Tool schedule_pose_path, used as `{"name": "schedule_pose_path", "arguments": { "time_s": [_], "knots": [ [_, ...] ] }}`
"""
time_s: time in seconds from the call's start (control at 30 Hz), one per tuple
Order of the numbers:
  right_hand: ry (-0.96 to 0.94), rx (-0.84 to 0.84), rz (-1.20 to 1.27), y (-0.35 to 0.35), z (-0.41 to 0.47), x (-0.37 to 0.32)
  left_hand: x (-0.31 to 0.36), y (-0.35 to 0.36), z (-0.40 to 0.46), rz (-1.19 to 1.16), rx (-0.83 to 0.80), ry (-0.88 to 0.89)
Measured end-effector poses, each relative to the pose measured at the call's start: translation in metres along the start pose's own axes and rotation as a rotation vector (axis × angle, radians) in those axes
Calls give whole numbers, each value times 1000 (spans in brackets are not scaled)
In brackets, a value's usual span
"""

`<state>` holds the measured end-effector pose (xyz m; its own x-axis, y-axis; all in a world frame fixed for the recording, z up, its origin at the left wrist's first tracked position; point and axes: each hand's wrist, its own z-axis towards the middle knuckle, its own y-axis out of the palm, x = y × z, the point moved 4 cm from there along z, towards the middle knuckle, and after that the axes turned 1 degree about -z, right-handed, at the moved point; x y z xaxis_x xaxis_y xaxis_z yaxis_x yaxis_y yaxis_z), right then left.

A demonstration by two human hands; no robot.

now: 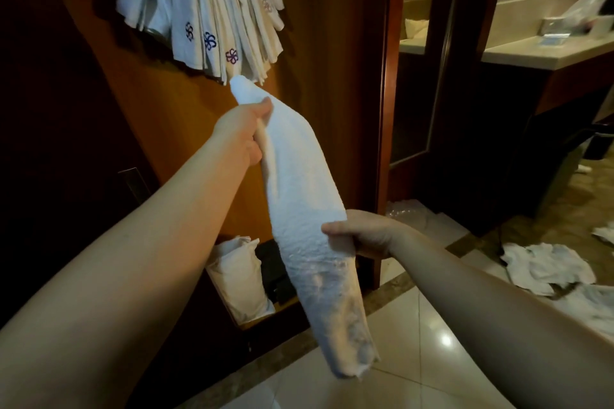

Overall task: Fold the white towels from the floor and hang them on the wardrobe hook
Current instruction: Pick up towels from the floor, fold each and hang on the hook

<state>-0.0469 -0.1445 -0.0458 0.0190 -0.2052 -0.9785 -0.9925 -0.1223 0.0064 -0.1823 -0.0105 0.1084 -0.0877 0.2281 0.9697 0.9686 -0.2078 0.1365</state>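
- I see a long white folded towel held up in the air in front of the wooden wardrobe.
- My left hand grips the towel near its top end, with the thumb curled over the cloth.
- My right hand pinches the towel's side edge lower down, thumb on the front and fingers behind.
- The towel leans (its top tip points up and away, its bottom end hangs down toward me).
- The bottom end looks a bit grey and ragged.
- The top tip of the towel is just under a bunch of hanging towels up high on the wardrobe.
- Those hanging towels have little flower marks in blue and purple near their lower edges.
- I cannot see the hook itself (the cloth hides it).
- Down low in the wardrobe, behind the held towel, sits a white bag.
- To the right of the wardrobe, more white towels lie crumpled on the shiny tile floor.
- Farther right of the wardrobe is a pale counter with some blurry things on top.
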Motion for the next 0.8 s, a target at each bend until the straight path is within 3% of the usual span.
{"name": "schedule_pose_path", "arguments": {
  "time_s": [0.3,0.4,0.6,0.7,0.8],
  "knots": [
    [98,-13,-131,-21,-11,4,13,21,25,152,53,16],
    [88,-44,-5,-28,-18,0,11,32,38,161,-6,-4],
    [-29,-123,477,-44,-31,-26,-18,51,63,268,-156,-86],
    [-122,-184,521,-50,-37,-51,-45,59,70,174,-310,-124],
    [-201,-142,568,-65,-37,-76,-72,67,70,136,-372,-245]
  ]
}}
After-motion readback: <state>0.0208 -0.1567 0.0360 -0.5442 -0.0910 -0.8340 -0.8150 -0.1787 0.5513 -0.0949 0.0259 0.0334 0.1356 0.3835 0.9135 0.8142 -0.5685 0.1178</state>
